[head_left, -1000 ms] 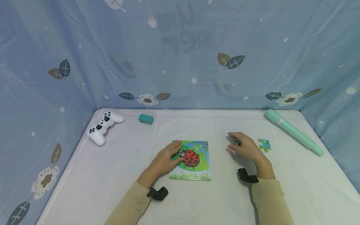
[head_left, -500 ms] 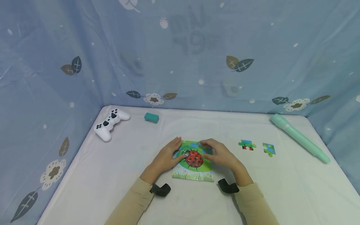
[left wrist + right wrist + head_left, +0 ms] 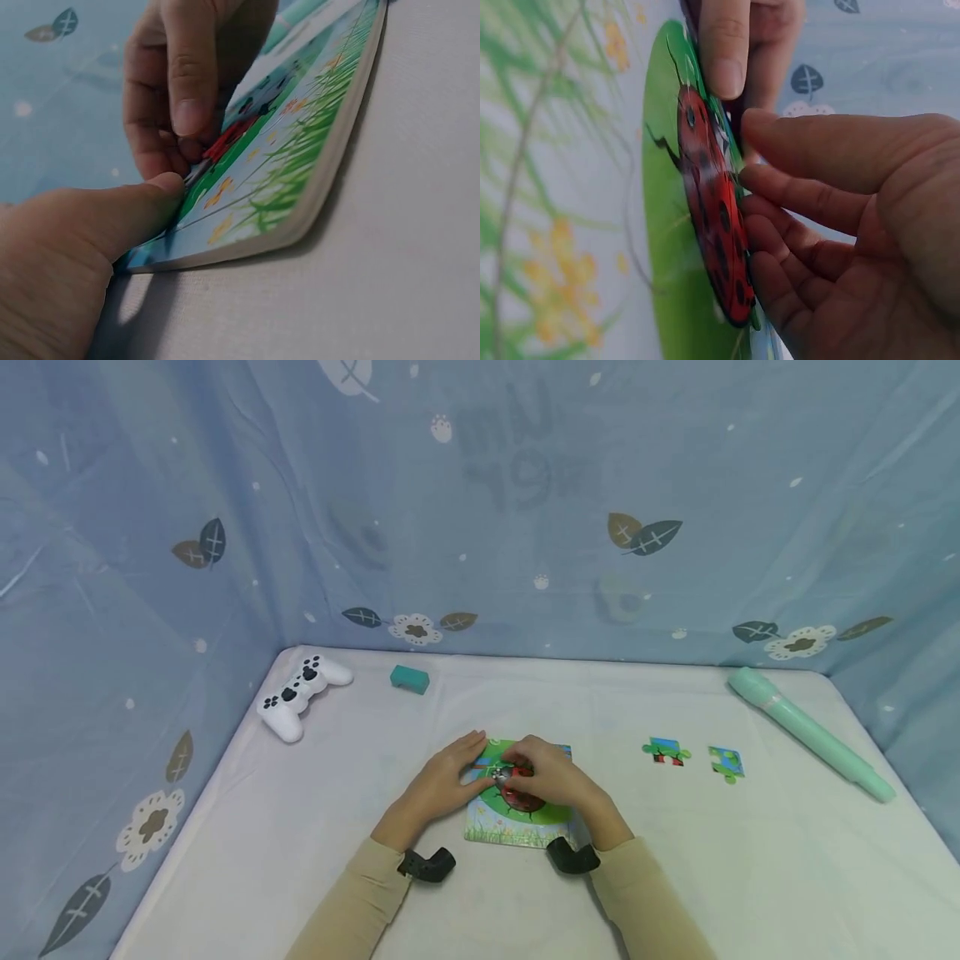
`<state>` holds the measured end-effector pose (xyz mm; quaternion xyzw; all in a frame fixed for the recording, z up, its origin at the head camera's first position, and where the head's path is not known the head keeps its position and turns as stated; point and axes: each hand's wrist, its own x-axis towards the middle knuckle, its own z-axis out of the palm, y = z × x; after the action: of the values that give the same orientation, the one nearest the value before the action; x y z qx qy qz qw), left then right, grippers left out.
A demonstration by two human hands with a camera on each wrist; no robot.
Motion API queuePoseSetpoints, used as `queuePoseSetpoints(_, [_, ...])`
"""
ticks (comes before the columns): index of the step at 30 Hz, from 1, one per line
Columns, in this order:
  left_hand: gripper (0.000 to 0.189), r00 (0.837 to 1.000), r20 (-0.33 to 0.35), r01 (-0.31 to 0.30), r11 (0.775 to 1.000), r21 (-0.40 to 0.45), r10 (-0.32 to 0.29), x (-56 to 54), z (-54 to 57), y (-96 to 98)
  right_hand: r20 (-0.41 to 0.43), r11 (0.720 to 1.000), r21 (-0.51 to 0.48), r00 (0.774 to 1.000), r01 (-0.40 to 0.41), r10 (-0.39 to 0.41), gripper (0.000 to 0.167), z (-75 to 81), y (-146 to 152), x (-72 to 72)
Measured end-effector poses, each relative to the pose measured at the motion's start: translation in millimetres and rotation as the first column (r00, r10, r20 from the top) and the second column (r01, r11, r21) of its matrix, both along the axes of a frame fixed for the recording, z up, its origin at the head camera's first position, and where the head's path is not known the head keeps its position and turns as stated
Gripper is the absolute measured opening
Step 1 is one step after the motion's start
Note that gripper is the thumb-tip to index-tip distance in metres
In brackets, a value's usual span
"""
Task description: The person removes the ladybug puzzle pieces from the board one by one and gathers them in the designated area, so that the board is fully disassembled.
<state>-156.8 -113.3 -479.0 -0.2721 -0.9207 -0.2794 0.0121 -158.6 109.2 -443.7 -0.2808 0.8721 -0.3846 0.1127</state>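
A square ladybug jigsaw puzzle lies flat on the white-covered table in front of me. My left hand rests along its left side, thumb laid over the picture near the ladybug's head. My right hand is over the upper middle, its bent fingertips touching the surface around the ladybug. In the right wrist view, a gap shows between its thumb and forefinger, with no loose piece visible there. To the right lie two loose puzzle pieces, one blue, green and red, the other blue and green.
A white game controller sits at the back left, beside a small teal block. A mint-green microphone-shaped stick lies slanted at the right. Blue patterned cloth hangs behind the table.
My right hand has moved left from beside the loose pieces onto the puzzle. The piece under it earlier now lies uncovered. My left hand stays on the puzzle's left side.
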Motion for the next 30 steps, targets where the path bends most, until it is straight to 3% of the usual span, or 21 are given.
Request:
queuePoseSetpoints(11, [0.072,0.999,0.030,-0.010,1.000,0.028,0.009,-3.6,3.9,-1.7,-0.043,0.998,0.036,0.998,0.049,-0.048,0.026,-3.8,-9.2,-1.1])
queuePoseSetpoints(30, [0.071,0.999,0.033,-0.013,0.999,0.041,0.012,-0.6,-0.7,2.1,0.026,0.995,-0.034,0.995,0.092,-0.091,0.025,-12.2,-7.9,3.3])
